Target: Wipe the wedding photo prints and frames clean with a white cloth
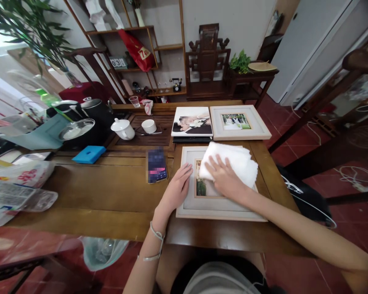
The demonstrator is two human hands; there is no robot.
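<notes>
From the head camera, a picture frame (216, 196) lies flat near the tabletop's (110, 192) front right edge. The right hand (225, 177) presses a folded white cloth (233, 163) onto its glass, fingers spread flat, gripping nothing. The left hand (176, 188) rests open on the frame's left border, steadying it. A phone (156, 165) lies just left.
</notes>
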